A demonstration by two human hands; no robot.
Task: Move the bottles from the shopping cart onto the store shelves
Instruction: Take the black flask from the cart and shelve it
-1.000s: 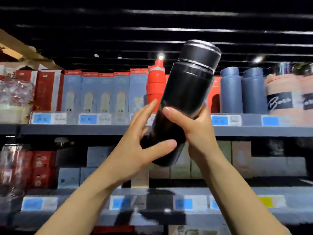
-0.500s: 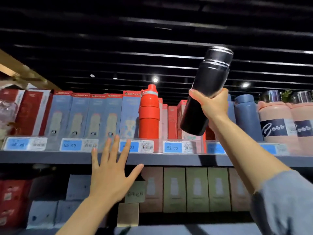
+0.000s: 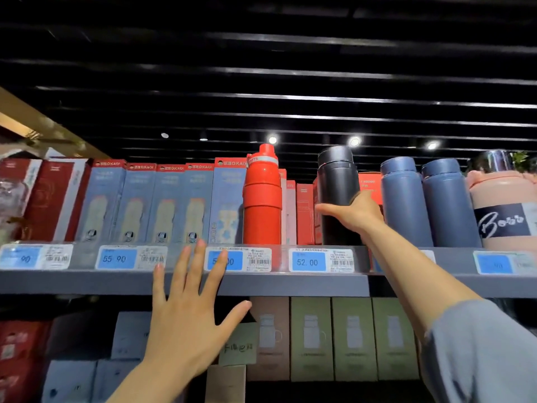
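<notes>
The right hand [image 3: 356,212] is raised at the end of an extended forearm, fingers curled in a grip and thumb pointing left, with a grey-blue sleeve [image 3: 482,350] covering the upper arm. The left hand [image 3: 189,309] is held up lower, palm facing forward, fingers spread and pointing upward, thumb angled right. It grips nothing; its forearm is bare.

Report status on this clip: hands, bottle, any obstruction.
Right hand gripping tall black cylindrical bottle, upright on upper grey shelf. Left hand open, empty, fingers spread. Slot between red bottle and blue bottles; nothing blocking.
</notes>
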